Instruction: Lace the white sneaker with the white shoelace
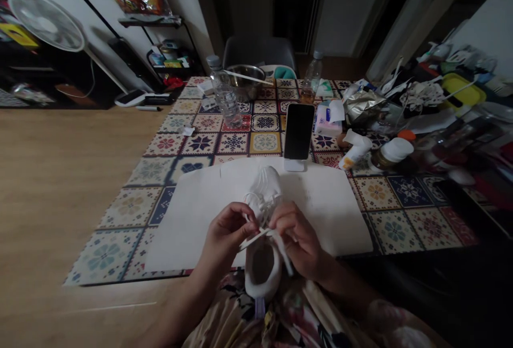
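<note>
I see a white shoe [262, 230] at the near edge of the tabletop [80, 177], directly in front of the person. Its long axis runs away from the camera: the toe points toward the far side of the tabletop, in line with the phone, and the heel opening faces the person, overhanging the lap. The sole is down and the shoe sits roughly level, tipped slightly toward the heel.

The left hand [224, 230] is at the left side of the shoe's throat, thumb and forefinger pinched on a white lace [253, 239]. The right hand [298, 236] is at the right side of the throat, fingers curled and closed on the lace there. One flat lace end runs across the shoe opening between the two hands; another hangs down past the right side of the heel.

The forward part of the shoe rests on a white paper sheet [328, 203], which lies on a patterned tile mat [401, 214] covering the tabletop.

Just beyond the toe, a phone [298, 131] stands upright in a white stand, screen dark. Further back stand a clear plastic bottle [225, 97], a metal bowl [244, 82] and a second bottle [311, 78]. To the right of the phone lie a white tube [355, 150] and a white-capped jar [390, 154], both on their sides.
</note>
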`<state>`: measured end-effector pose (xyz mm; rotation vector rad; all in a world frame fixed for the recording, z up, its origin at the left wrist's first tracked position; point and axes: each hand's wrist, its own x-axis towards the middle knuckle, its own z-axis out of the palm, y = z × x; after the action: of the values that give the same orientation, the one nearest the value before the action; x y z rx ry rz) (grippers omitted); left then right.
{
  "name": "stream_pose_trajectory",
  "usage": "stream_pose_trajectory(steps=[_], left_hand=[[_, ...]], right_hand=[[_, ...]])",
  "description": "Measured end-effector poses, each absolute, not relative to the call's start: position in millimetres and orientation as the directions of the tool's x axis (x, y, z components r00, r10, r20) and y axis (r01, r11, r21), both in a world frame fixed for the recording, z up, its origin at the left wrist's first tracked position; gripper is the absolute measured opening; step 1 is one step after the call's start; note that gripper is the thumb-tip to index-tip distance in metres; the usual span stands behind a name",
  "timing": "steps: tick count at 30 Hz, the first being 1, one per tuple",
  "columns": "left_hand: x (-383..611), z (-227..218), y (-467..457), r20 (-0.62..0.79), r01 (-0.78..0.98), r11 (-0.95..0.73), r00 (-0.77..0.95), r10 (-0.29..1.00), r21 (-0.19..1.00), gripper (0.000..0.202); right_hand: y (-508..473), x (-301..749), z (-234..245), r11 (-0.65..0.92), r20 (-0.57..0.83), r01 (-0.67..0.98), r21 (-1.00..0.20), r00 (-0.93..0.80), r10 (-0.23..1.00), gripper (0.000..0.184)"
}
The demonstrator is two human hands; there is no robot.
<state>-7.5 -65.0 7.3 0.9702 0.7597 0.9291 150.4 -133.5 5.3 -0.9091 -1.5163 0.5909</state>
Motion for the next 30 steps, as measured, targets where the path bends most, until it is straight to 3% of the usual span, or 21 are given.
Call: stream_pose_trajectory(steps=[3, 7, 9, 11, 14, 17, 20, 22, 25, 30], left_hand=[[-15, 1, -53, -0.116, -0.457, 0.235, 0.275, 0.955, 0.858, 0.037], [-38, -8, -38, -0.214, -0.668, 0.303, 0.215, 0.953, 0.680, 0.042], [-52, -14, -32, -0.234, -0.694, 0.344, 0.252, 0.939, 0.633, 0.040], [-64, -19, -29, -0.212, -0.682, 0.299, 0.211, 0.954, 0.668, 0.041], [-75, -23, -29, -0.153, -0.608, 0.236, 0.186, 0.971, 0.758, 0.047], [-77, -20, -32, -0.111, -0.428, 0.246, 0.317, 0.942, 0.870, 0.043], [-71, -12, -36, -0.146, -0.019, 0.181, 0.516, 0.844, 0.983, 0.023], [-64, -7, -39, -0.204, 0.273, 0.031, 0.634, 0.746, 0.962, 0.023], [-57, -6, -42, -0.245, 0.460, -0.201, 0.736, 0.631, 0.865, 0.027], [-65, -10, -38, -0.188, 0.410, -0.305, 0.809, 0.557, 0.860, 0.020]], right_hand=[[-135, 155, 4, 0.481, 0.463, -0.048, -0.875, 0.200, 0.863, 0.026], [-143, 174, 8, 0.341, 0.227, -0.399, -0.851, 0.306, 0.924, 0.030], [-149, 187, 7, 0.293, 0.160, -0.477, -0.828, 0.300, 0.940, 0.027], [-157, 196, 1, 0.269, 0.137, -0.481, -0.834, 0.292, 0.947, 0.027], [-166, 202, -11, 0.204, 0.132, -0.358, -0.911, 0.215, 0.968, 0.025], [-167, 197, -17, 0.184, 0.183, -0.021, -0.983, 0.071, 0.981, 0.026], [-162, 188, -14, 0.191, 0.197, 0.316, -0.929, -0.014, 0.980, 0.026], [-159, 183, -11, 0.142, 0.147, 0.447, -0.883, -0.022, 0.989, 0.020], [-159, 180, -8, 0.078, 0.048, 0.512, -0.855, -0.071, 0.996, 0.012], [-162, 194, -11, 0.114, 0.058, 0.471, -0.875, -0.132, 0.990, 0.015]])
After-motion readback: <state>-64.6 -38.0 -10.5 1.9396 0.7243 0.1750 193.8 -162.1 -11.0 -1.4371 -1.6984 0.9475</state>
